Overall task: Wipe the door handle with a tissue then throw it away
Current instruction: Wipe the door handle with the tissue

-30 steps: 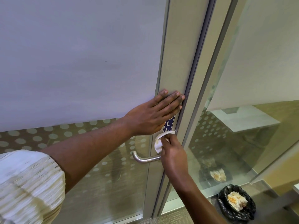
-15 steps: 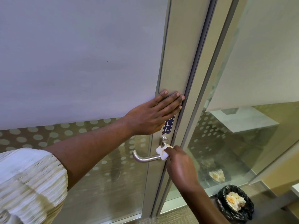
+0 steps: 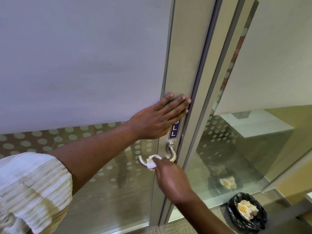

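Note:
A silver lever door handle (image 3: 171, 152) sticks out from the metal door frame below a blue "PULL" label. My right hand (image 3: 170, 179) pinches a small white tissue (image 3: 152, 162) and presses it on the lever's left part, near its curved tip. The middle of the lever is hidden under the tissue and my fingers. My left hand (image 3: 158, 118) lies flat on the door frame above the label, fingers spread, holding nothing.
A small bin lined with a black bag (image 3: 246, 212) stands on the floor at the lower right, with crumpled paper in it. The bin's reflection (image 3: 224, 181) shows in the glass side panel beside the door. Frosted glass with dots fills the door (image 3: 84, 65).
My right hand has carried the tissue down from the label area to the lever's base, then slid it left along the lever toward the tip. My left hand has stayed put.

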